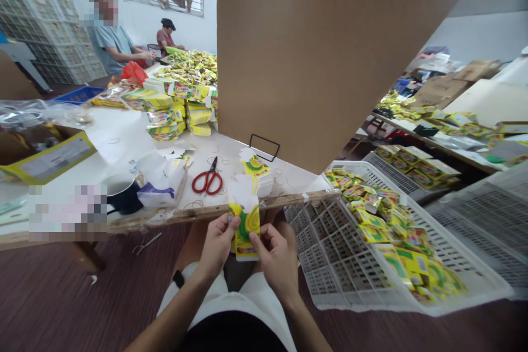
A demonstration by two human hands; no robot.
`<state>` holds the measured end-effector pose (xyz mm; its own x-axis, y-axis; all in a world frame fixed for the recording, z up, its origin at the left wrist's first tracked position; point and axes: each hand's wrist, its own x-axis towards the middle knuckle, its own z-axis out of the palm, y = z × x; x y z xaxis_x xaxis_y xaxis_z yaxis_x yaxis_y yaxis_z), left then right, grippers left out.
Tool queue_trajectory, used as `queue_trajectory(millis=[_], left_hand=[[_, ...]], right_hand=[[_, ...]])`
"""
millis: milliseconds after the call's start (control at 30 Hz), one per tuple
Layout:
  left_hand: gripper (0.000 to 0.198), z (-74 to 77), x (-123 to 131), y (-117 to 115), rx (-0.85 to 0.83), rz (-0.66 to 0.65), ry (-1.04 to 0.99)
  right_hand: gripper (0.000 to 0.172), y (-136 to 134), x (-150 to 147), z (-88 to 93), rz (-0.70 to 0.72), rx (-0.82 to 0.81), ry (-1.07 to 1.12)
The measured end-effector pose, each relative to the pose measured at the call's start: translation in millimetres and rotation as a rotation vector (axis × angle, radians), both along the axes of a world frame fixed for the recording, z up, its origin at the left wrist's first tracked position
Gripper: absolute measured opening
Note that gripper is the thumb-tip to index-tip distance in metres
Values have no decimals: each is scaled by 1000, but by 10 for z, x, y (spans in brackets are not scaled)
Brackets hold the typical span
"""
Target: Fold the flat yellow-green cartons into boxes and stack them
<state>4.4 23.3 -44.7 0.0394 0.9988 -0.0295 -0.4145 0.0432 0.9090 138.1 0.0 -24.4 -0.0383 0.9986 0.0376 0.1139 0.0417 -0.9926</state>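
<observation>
Between my two hands, over my lap at the table's front edge, is a flat yellow and green printed carton (247,225) with a white flap at its top. My left hand (219,239) pinches its left side, thumb on the printed face. On the right side my right hand (270,247) grips it, thumb near the lower edge. Just beyond, a stack of similar flat cartons (262,179) lies on the table. Red-handled scissors (208,179) rest to the left of that stack. Part of the fingers is hidden behind the carton.
A large cardboard sheet (305,60) stands ahead. At right, a white plastic crate (330,264) holds many small yellow boxes. A dark mug (124,196), a tissue pack (159,192) and bundled cartons (165,121) are on the table (111,146). Two people sit or stand beyond.
</observation>
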Motion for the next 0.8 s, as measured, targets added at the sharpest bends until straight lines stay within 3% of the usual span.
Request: queue_trajectory(millis=[100, 200, 333, 433, 633, 800], left_hand=[[33, 31, -3, -1, 42, 44, 78], [53, 99, -8, -29, 76, 68, 143], [64, 184, -11, -76, 103, -98, 158], [61, 215, -33, -85, 129, -206, 155], [51, 274, -105, -86, 132, -286, 155], [40, 305, -107, -114, 114, -411, 175]], right_hand=[[25, 3, -5, -28, -36, 37, -63], [22, 50, 44, -70, -58, 108, -24], [49, 120, 176, -53, 22, 163, 131], [50, 148, 277, -10, 99, 153, 139], [54, 161, 367, 30, 198, 130, 112], [27, 177, 462, 30, 274, 115, 35]])
